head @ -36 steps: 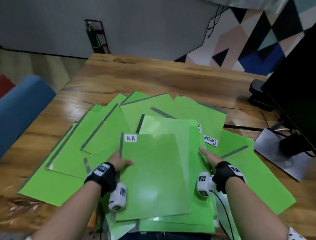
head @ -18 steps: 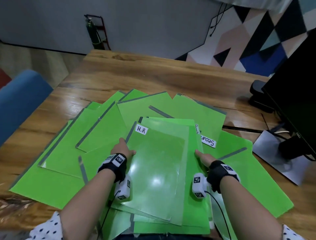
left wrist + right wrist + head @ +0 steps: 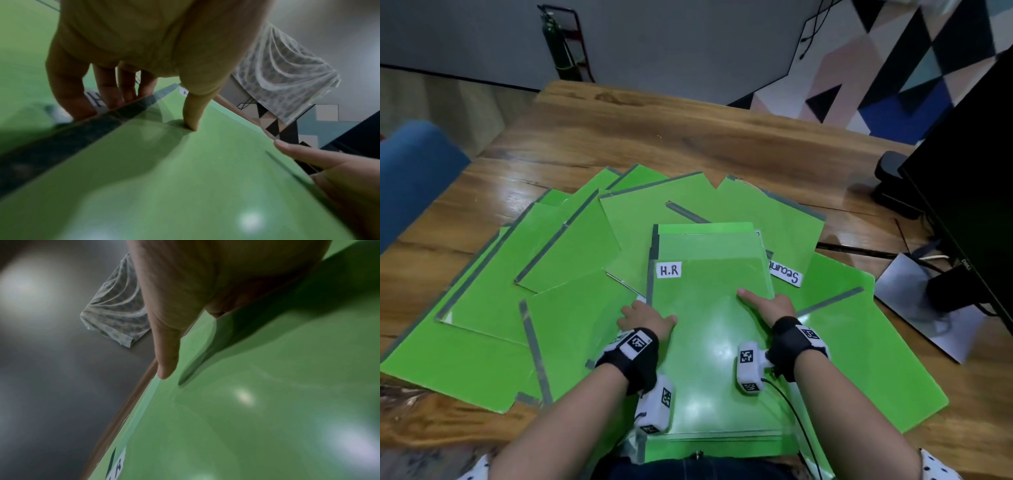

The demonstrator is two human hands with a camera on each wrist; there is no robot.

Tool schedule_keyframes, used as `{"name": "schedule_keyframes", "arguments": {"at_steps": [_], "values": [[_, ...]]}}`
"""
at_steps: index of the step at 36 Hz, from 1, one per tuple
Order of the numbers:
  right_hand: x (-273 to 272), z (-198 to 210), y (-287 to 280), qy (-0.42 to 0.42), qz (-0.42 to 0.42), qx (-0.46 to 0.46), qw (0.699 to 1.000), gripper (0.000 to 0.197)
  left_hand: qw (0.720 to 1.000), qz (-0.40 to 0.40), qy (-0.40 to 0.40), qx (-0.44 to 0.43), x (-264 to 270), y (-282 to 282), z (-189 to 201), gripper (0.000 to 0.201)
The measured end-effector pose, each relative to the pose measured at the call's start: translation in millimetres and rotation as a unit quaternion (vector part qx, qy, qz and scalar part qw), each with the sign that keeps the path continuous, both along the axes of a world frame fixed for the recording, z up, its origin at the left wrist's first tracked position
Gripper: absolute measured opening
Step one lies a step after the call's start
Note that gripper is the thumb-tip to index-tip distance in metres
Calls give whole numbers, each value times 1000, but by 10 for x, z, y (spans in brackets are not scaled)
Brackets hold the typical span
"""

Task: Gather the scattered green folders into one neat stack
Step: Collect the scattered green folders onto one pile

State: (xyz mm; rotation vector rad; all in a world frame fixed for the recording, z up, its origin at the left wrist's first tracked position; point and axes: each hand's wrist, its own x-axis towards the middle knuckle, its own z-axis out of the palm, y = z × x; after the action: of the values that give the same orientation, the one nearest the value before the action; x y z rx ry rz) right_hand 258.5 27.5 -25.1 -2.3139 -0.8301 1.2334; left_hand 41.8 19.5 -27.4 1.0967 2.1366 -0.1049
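Note:
Several green folders lie fanned over the wooden table [image 3: 654, 137]. Near me sits a small stack [image 3: 705, 236], topped by the folder labelled H.R [image 3: 709, 308]. My left hand [image 3: 645, 317] pinches its left, grey-spined edge [image 3: 82, 129], thumb [image 3: 193, 105] on top and fingers below. My right hand [image 3: 770, 303] holds the right edge with the thumb [image 3: 166, 356] flat on the cover, its fingers hidden beneath. Loose folders spread left [image 3: 500, 274], behind [image 3: 756, 212] and right [image 3: 859, 359]. One of them, labelled Security [image 3: 786, 274], pokes out from under the stack.
A black monitor [image 3: 969, 171] on a grey base [image 3: 928, 308] stands at the right edge, with a black device [image 3: 890, 181] and cables behind it. A blue chair [image 3: 414, 171] sits off the left side. Bare wood shows at the far half of the table.
The H.R folder, tilted half a second ago, now lies square over the stack. My right thumb has moved from the stack's edge onto the H.R cover.

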Motion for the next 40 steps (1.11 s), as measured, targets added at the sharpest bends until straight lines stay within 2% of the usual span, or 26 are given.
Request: {"name": "schedule_keyframes", "arguments": {"at_steps": [5, 8, 11, 15, 17, 20, 22, 24, 25, 27, 28, 30, 32, 34, 36, 38, 40], "values": [[-48, 5, -36, -25, 1, 15, 1000, 111, 988, 92, -119, 12, 49, 10, 61, 94], [-59, 19, -61, -35, -15, 50, 998, 109, 963, 155, -217, 32, -8, -19, 83, 103], [-78, 72, -47, -13, -41, 82, 996, 97, 936, 174, -305, 18, -107, -83, 145, 106], [-186, 171, -13, 16, -47, 111, 993, 116, 904, 188, -382, 25, -231, -186, 150, 91], [-218, 248, 23, 19, -51, 127, 990, 110, 897, 197, -393, 46, -265, -246, 137, 100], [-252, 372, 116, -11, -27, 161, 987, 83, 897, 236, -361, 99, -286, -259, 132, 103], [-288, 452, 194, -3, -6, 188, 982, 60, 893, 249, -355, 119, -298, -218, 167, 100], [-316, 511, 279, 2, 31, 214, 976, 29, 885, 256, -359, 147, -328, -140, 215, 101], [-309, 536, 309, -10, 55, 229, 972, 21, 882, 260, -358, 163, -350, -90, 241, 100], [-242, 563, 325, -63, 113, 238, 963, 35, 877, 259, -354, 198, -396, 11, 315, 93], [-177, 555, 316, -115, 139, 226, 957, 43, 876, 256, -349, 215, -416, 56, 365, 88], [14, 456, 297, -237, 186, 160, 940, 42, 874, 246, -340, 245, -457, 138, 459, 79], [243, 342, 229, -338, 267, 27, 902, 31, 873, 241, -331, 263, -508, 198, 533, 76], [463, 221, 146, -380, 386, -89, 836, 48, 871, 237, -330, 275, -576, 244, 572, 76], [616, 133, 39, -388, 474, -128, 780, 72, 870, 237, -328, 281, -653, 267, 587, 74], [712, 66, -36, -407, 505, -128, 750, 92, 868, 238, -333, 281, -713, 272, 579, 73], [721, 39, -63, -430, 518, -119, 730, 102, 866, 239, -337, 281, -753, 275, 555, 72]]}}
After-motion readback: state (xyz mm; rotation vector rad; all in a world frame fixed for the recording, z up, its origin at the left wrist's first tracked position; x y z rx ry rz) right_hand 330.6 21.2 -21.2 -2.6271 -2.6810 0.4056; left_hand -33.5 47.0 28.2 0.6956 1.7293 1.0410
